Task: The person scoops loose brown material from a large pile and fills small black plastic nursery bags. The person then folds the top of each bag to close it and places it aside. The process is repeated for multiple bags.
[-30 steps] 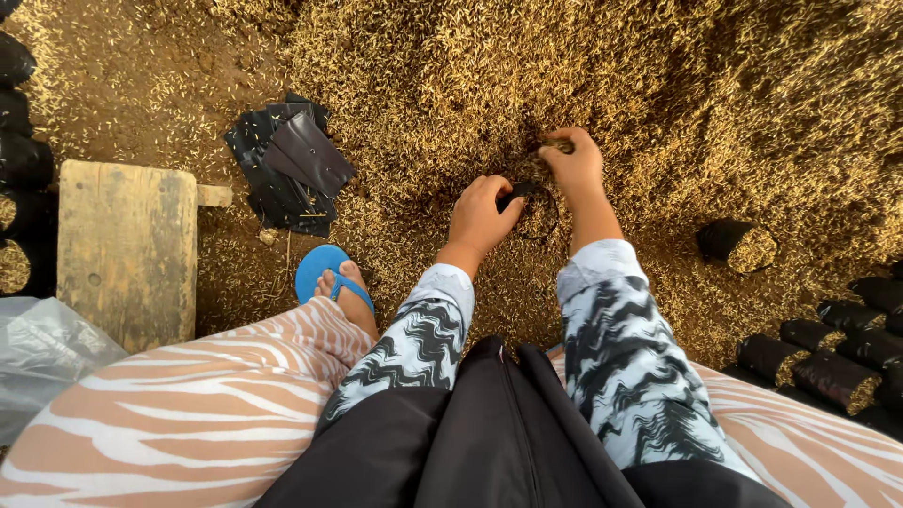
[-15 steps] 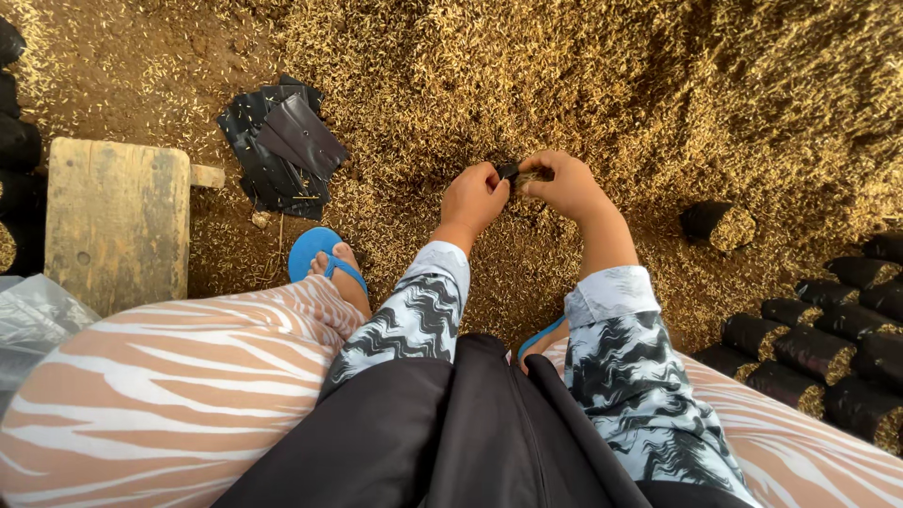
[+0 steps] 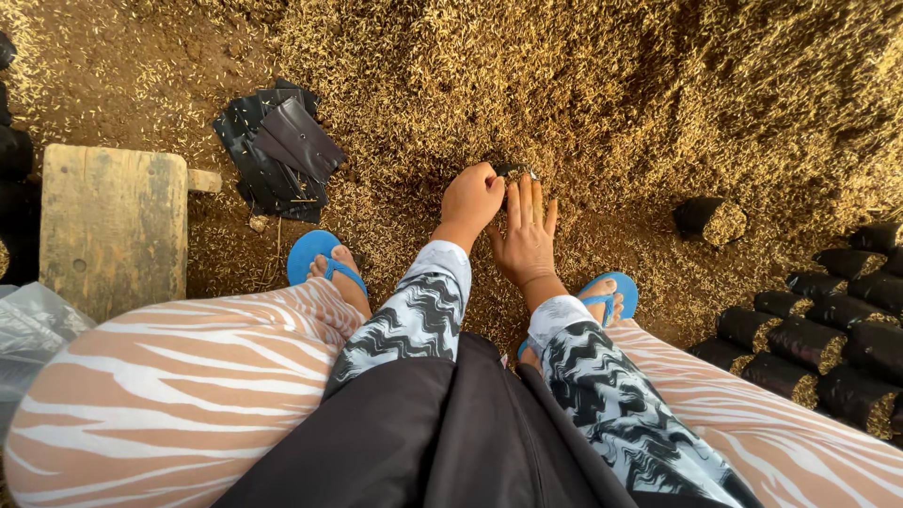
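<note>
Sitting far left on the dirt, wooden stool [image 3: 113, 226]; just right and farther, stack of flat black bags [image 3: 280, 150]. Blue sandals [image 3: 315, 254] planted near the striped knees. Curled left hand [image 3: 473, 198] gripping the left edge of a small black bag [image 3: 513, 172] half-buried in the rice husk pile [image 3: 583, 85]. Right hand [image 3: 527, 240] flat, fingers together and straight, pressed against the bag's near right side. Bag touching both hands, mostly hidden beyond the fingertips. Farther right, one filled bag [image 3: 710, 219] lying alone, then a row of filled black bags [image 3: 818, 339] at far right.
</note>
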